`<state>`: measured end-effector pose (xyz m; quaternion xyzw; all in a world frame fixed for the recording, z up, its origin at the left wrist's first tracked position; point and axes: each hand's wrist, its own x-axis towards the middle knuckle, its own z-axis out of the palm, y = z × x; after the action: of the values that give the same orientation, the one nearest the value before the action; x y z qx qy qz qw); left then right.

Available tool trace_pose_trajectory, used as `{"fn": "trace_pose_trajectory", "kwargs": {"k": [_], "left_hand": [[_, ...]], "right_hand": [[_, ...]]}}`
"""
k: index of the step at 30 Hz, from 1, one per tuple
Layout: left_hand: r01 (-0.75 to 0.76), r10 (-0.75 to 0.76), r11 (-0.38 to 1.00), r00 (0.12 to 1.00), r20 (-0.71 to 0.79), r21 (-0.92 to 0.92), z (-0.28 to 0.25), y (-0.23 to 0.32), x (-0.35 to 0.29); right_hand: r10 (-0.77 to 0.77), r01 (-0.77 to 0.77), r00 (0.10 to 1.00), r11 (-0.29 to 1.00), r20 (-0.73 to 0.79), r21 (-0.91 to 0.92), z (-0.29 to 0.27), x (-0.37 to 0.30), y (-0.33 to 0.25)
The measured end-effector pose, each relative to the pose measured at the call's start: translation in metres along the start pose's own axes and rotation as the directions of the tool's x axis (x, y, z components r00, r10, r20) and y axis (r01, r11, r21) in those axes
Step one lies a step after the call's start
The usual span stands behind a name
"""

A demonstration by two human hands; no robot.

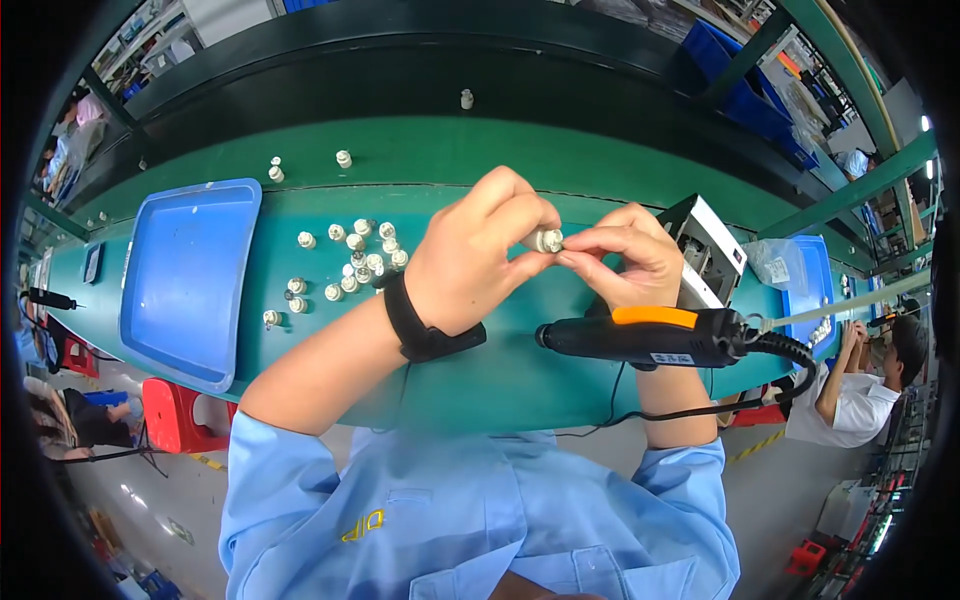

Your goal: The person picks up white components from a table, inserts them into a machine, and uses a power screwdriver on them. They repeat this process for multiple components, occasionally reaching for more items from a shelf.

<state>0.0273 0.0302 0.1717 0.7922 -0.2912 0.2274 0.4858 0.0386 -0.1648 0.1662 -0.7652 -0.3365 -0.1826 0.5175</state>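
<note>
Over the green bench, a small white cylindrical part with a metal-looking end (547, 241) sits between the thumb and fingers of my left hand (478, 238). From the other side my right hand (635, 255) reaches that end, thumb and fingertips pinched together. Whatever those fingertips hold is too small to make out. In front of my right forearm hangs a black electric screwdriver with an orange lever (640, 337), held by neither hand. A black strap (412, 318) circles my left wrist. Several similar white parts (358, 242) stand on the bench left of my left hand.
A blue tray (185, 285) lies at the left. Right of my hands stands a white-and-black device (715, 250); beyond it are a plastic bag (773, 266) and another blue tray (818, 285). The screwdriver's cable (790, 350) loops at the right. A co-worker (850, 390) sits farther right.
</note>
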Motion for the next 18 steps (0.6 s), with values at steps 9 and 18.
{"fn": "trace_pose_trajectory", "kwargs": {"k": [9, 18], "left_hand": [[-0.002, 0.007, 0.991, 0.999, -0.041, 0.136, 0.001, 0.002, -0.002], [-0.08, 0.062, 0.981, 0.993, 0.105, 0.176, 0.006, 0.0, -0.007]], "right_hand": [[-0.094, 0.081, 0.994, 0.979, -0.063, -0.188, 0.011, 0.001, -0.013], [0.082, -0.071, 0.994, 0.987, 0.076, -0.142, -0.006, 0.0, -0.01]]}}
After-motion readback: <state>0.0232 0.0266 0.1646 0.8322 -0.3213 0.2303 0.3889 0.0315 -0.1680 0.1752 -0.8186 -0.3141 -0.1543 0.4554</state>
